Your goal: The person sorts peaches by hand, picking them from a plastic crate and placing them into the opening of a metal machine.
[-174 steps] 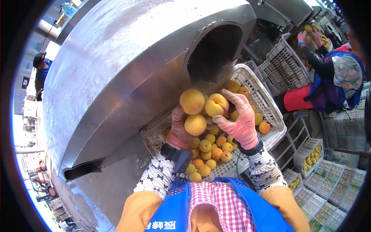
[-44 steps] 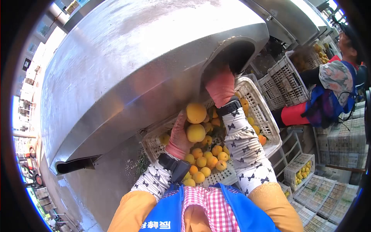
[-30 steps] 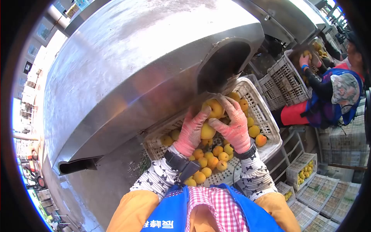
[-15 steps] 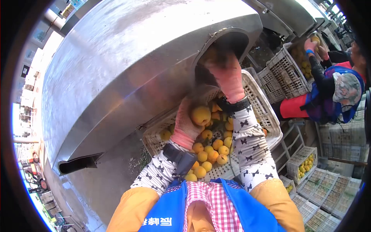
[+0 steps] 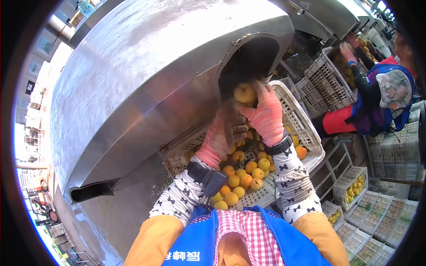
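Observation:
A yellow peach (image 5: pixel 245 94) sits in the fingers of my right hand (image 5: pixel 267 113), in front of the dark opening (image 5: pixel 253 55) in the metal machine. My left hand (image 5: pixel 220 137) is just below and to the left, palm turned inward, with its fingers loosely apart and no fruit visible in it. Both hands wear pink gloves with bare fingertips. Beneath them a white plastic crate (image 5: pixel 306 128) holds many yellow-orange peaches (image 5: pixel 245 179). My forearms hide part of the crate.
The curved metal housing (image 5: pixel 146 88) fills the upper left, with a slot (image 5: pixel 93 191) low on its side. At right a co-worker (image 5: pixel 390 93) handles fruit over another crate (image 5: pixel 328 82). Stacked crates (image 5: pixel 377 217) and a small crate of yellow fruit (image 5: pixel 350 188) stand at lower right.
My right hand has drawn back out of the machine opening and now holds a peach. The peach that was in my left hand is no longer there.

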A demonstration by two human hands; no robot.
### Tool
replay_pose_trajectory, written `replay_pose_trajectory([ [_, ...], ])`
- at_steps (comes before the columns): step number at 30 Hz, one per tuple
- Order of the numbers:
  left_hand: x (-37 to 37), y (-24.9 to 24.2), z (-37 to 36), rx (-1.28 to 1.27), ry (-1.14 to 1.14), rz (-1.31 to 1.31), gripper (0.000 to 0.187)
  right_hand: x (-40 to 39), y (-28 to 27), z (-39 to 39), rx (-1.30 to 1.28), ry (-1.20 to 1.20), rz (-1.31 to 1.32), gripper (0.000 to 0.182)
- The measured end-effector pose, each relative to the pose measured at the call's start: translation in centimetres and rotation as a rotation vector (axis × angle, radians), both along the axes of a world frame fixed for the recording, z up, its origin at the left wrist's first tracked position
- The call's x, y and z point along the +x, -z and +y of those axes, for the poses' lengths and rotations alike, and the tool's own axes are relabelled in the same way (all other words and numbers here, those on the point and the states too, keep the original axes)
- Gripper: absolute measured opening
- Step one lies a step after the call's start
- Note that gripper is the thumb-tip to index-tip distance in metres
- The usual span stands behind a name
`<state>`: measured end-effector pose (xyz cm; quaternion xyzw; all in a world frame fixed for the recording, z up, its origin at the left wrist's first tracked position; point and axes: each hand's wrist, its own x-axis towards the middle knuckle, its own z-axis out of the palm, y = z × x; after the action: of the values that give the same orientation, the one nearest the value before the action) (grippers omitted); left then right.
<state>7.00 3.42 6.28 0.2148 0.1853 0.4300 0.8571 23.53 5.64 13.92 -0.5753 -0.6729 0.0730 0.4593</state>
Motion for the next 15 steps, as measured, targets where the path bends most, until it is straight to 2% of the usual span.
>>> replay_pose_trajectory([
  [1, -0.1, 1.2, -0.5, 0.008, 0.003, -0.002, 0.051, -0.1, 1.1, 1.5, 0.008, 0.003, -0.002, 0.068],
  [3, -0.5, 3.5, -1.8, -0.271, 0.006, 0.191, 0.044, -0.7, 2.7, 3.8, -0.115, 0.037, -0.119, 0.061],
  [4, -0.4, 3.2, -2.6, -0.268, 0.007, 0.189, 0.044, -1.4, 2.9, 4.2, -0.111, 0.077, -0.096, 0.043],
  [6, 0.2, 2.2, -4.3, -0.361, -0.073, 0.640, 0.039, -2.0, 3.0, 5.3, -0.157, 0.075, -0.137, 0.044],
  [8, -0.7, 6.8, -4.6, -0.317, -0.048, 0.659, 0.041, -2.6, 3.0, 6.5, -0.226, 0.067, -0.181, 0.046],
  [10, -0.5, 11.0, -5.2, -0.279, -0.004, 0.674, 0.043, -2.5, 2.2, 7.7, 0.056, 0.070, -0.206, 0.048],
  [12, 0.7, 13.5, -4.0, 0.048, -0.054, 1.030, 0.043, 0.5, 0.6, 5.9, 0.076, -0.081, 0.263, 0.045],
  [13, 1.3, 13.6, -3.5, 0.034, -0.052, 1.016, 0.043, 2.6, 0.3, 4.8, 0.048, -0.020, 0.360, 0.042],
  [14, 1.8, 13.2, -3.0, 0.283, 0.009, 1.295, 0.044, 4.6, 0.3, 3.6, 0.021, 0.033, 0.457, 0.039],
  [15, 2.0, 13.2, -2.9, 0.549, 0.081, 1.566, 0.046, 6.4, 1.0, 2.4, -0.088, 0.121, 0.427, 0.032],
])
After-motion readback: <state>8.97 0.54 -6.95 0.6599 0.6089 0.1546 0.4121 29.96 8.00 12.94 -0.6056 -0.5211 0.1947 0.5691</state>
